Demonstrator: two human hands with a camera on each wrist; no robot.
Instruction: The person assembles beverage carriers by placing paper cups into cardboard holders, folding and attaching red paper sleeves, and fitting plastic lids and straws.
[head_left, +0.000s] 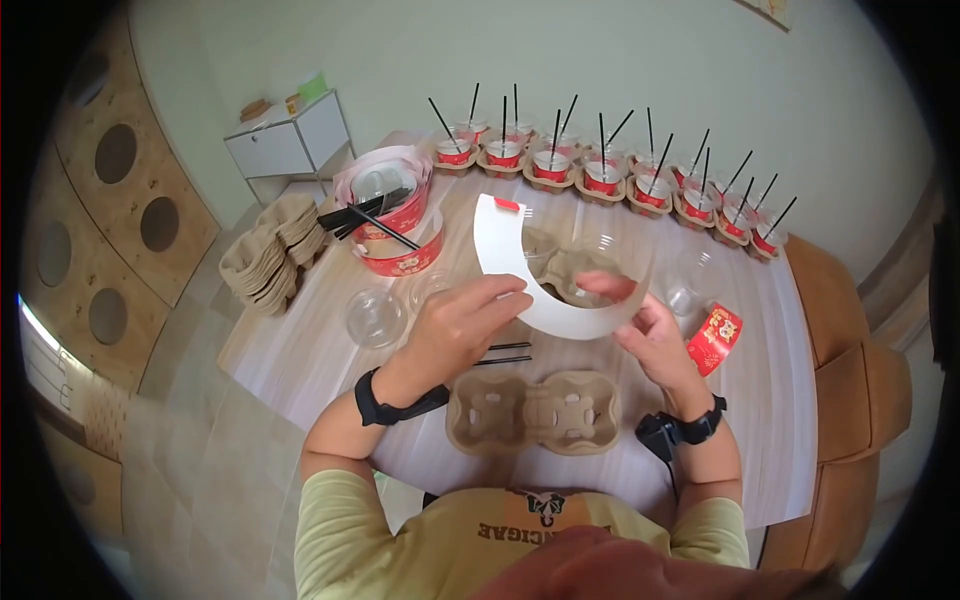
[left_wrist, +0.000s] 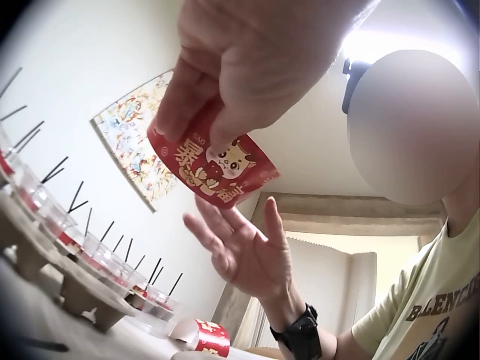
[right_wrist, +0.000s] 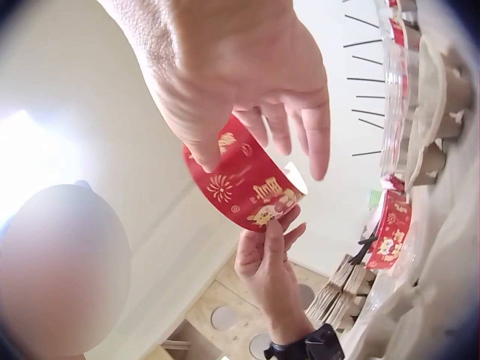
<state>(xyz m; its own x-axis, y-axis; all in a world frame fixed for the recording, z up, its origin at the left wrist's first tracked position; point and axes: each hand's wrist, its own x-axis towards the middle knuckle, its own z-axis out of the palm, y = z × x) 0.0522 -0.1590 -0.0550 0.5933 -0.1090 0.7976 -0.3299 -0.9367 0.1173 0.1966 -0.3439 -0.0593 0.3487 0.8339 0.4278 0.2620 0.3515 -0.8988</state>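
A curved paper sleeve, white inside (head_left: 570,320) and red with gold print outside (left_wrist: 217,169) (right_wrist: 244,180), is held up above the table. My left hand (head_left: 462,325) (left_wrist: 247,67) (right_wrist: 274,289) pinches it between thumb and fingers. At its other end is my right hand (head_left: 655,345) (left_wrist: 251,255) (right_wrist: 232,67), fingers extended and spread; whether it touches the paper I cannot tell. Below both hands lies an empty brown cup carrier (head_left: 533,412). Another carrier (head_left: 570,275) sits behind the sleeve, partly hidden, with clear cups about it.
Carriers with red-sleeved cups (head_left: 600,178) and black straws line the far edge. Red tubs (head_left: 405,255) with black straws stand at left, beside stacked carriers (head_left: 260,265) and clear lids (head_left: 376,317). A red sleeve (head_left: 715,340) lies at right; black straws (head_left: 505,353) lie near the centre.
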